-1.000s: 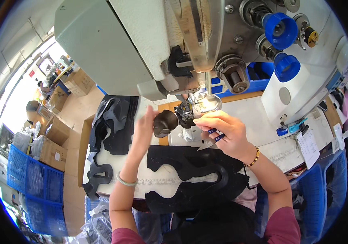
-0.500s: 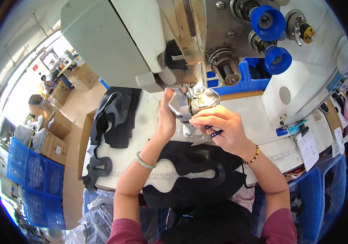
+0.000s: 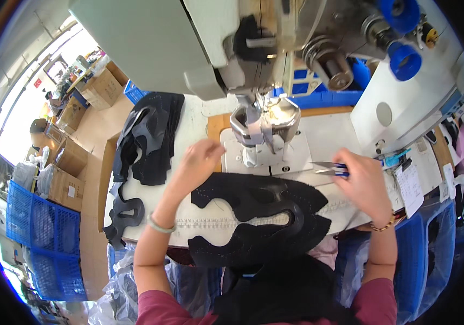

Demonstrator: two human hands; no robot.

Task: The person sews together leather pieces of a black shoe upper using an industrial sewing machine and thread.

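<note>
My right hand (image 3: 363, 181) grips small scissors (image 3: 327, 167) with blue handles, blades apart and pointing left, to the right of the sewing machine's needle area (image 3: 264, 132). Left of the machine post, my left hand (image 3: 202, 157) hovers with its fingers curled together; whatever it may pinch is too small to make out. Between my forearms a black curved piece (image 3: 264, 195), shaped like a shoe upper, lies at the table's near edge, with pale stitch marks and a smooth dark band. The machine's lit metal post (image 3: 243, 122) stands just beyond it.
A stack of black cut pieces (image 3: 159, 122) lies at the left, with a smaller piece (image 3: 126, 214) nearer me. Blue thread-tension knobs (image 3: 404, 62) project overhead at right. Behind the post is a blue bin (image 3: 324, 97). A paper sheet (image 3: 410, 187) rests at right; blue crates (image 3: 42, 216) stand left.
Both hands have drawn away from the machine post, the left one leftward and the right one rightward with the scissors. The view has shifted, and the black piece shows more fully.
</note>
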